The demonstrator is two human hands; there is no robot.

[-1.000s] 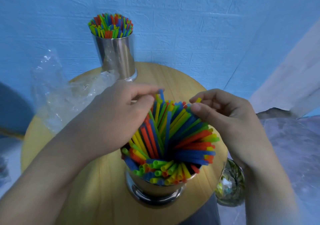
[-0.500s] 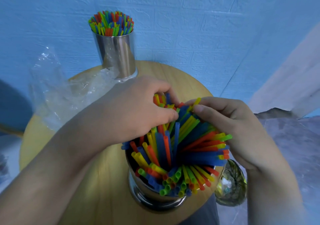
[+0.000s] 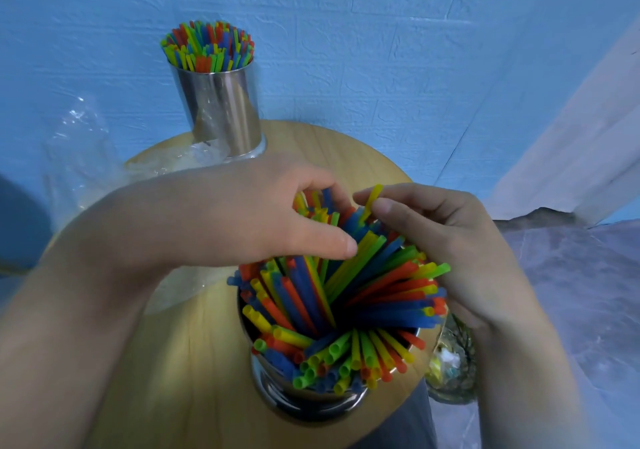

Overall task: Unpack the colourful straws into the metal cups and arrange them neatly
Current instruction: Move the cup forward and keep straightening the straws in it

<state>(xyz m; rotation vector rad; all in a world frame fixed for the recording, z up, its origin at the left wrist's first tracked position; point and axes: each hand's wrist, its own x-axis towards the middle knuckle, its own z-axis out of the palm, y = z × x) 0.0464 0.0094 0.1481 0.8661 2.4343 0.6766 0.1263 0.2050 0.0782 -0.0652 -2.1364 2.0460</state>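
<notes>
Head view shows our left hand (image 3: 249, 216) curled round the splayed straws (image 3: 346, 303) in the near metal cup (image 3: 311, 403) and our right hand (image 3: 446, 240) pinching one yellow straw (image 3: 372, 199) — we should ease them upright, lest it tip.

Blue wall (image 3: 381, 50) straight ahead of me, embossed in a brick pattern, evenly lit. Below it the round surface (image 3: 194, 362), pale wood grain, catching a bright patch near my side. Off to my right a white panel (image 3: 571, 143) slants upward, and beneath that I see grey, marbled floor (image 3: 575, 296)
</notes>
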